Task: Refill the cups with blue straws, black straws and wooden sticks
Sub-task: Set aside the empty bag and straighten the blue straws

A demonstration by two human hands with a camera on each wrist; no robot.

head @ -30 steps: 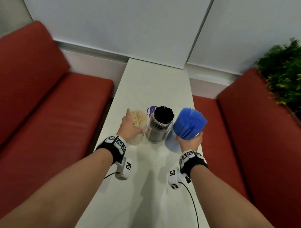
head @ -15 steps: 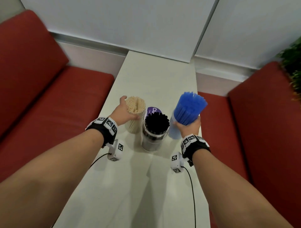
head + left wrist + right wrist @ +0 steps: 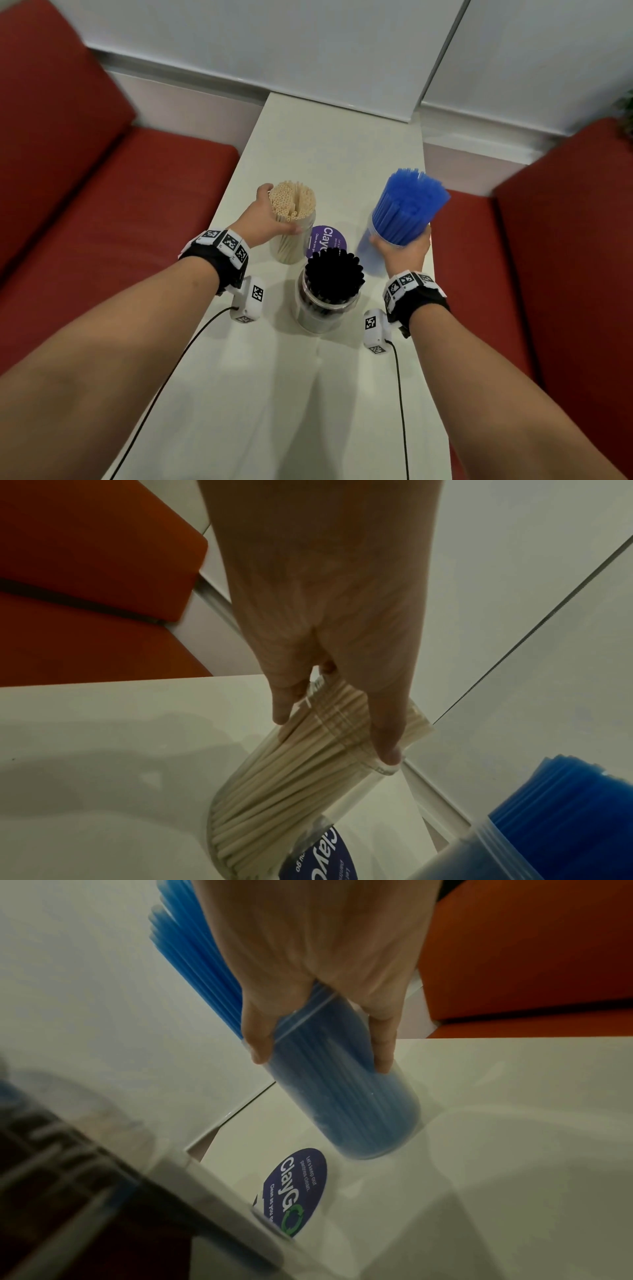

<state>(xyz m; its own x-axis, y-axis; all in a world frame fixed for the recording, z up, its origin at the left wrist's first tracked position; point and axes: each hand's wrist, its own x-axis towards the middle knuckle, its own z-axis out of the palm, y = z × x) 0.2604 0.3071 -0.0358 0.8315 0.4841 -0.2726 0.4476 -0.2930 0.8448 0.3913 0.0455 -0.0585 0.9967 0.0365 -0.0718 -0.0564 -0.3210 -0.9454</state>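
Note:
Three clear cups stand on the white table [image 3: 335, 394]. My left hand [image 3: 265, 221] grips the cup of wooden sticks [image 3: 292, 219] near its rim, fingers wrapped round it [image 3: 329, 723]. My right hand [image 3: 402, 248] grips the cup of blue straws [image 3: 406, 207], which leans and fans out above the rim [image 3: 342, 1080]. The cup of black straws [image 3: 330, 287] stands untouched between my wrists, nearer to me.
A round purple sticker [image 3: 325, 240] lies on the table between the cups. Red bench seats [image 3: 102, 205] flank the narrow table on both sides. A white wall closes off the far end. Cables run from both wrist cameras along the table.
Both hands have carried their cups farther from me and apart, leaving the black straw cup behind in the middle. The purple sticker is now more exposed.

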